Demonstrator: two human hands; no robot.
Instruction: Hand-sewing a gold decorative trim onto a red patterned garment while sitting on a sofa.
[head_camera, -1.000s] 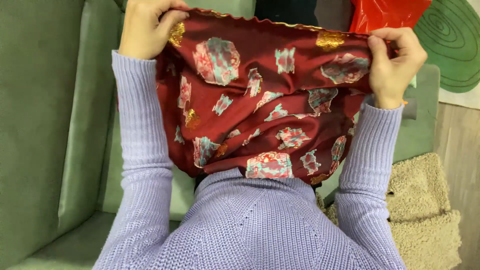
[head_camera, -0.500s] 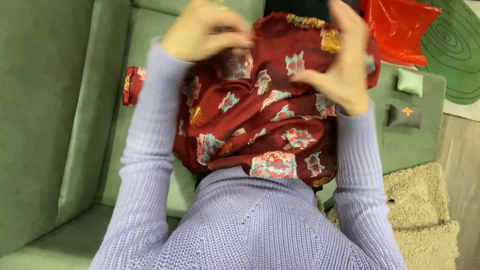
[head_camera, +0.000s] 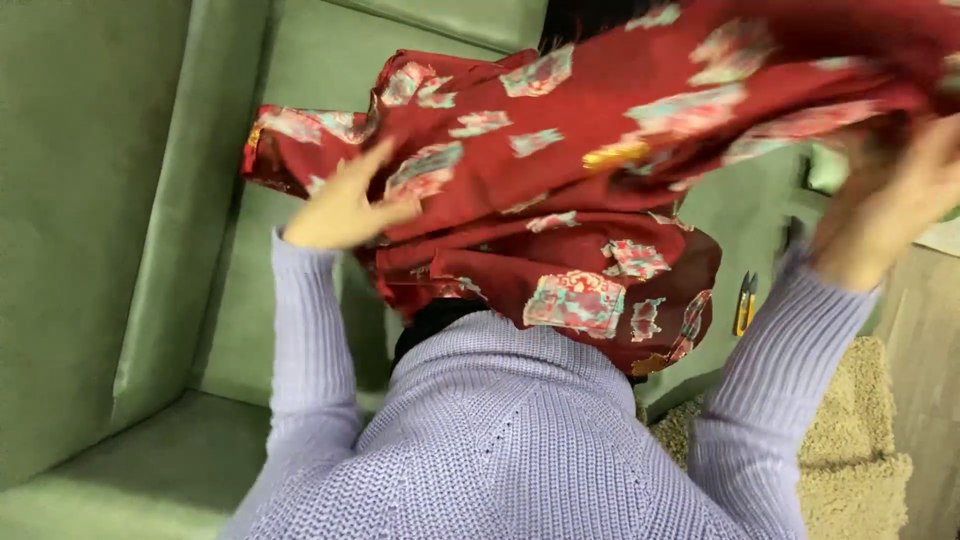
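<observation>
A dark red patterned cloth (head_camera: 600, 170) fills the upper middle and right of the frame, bunched in loose folds over the green sofa (head_camera: 120, 220), its lower edge hanging against your lilac sweater. Your left hand (head_camera: 345, 205), centre left, pinches a fold with fingers mostly closed. Your right hand (head_camera: 885, 215), at the right edge, is blurred; you cannot tell how far it closes on the cloth. A loose fold may slip free, and the trailing edge could snag the small yellow-handled tool (head_camera: 744, 303) lower right.
</observation>
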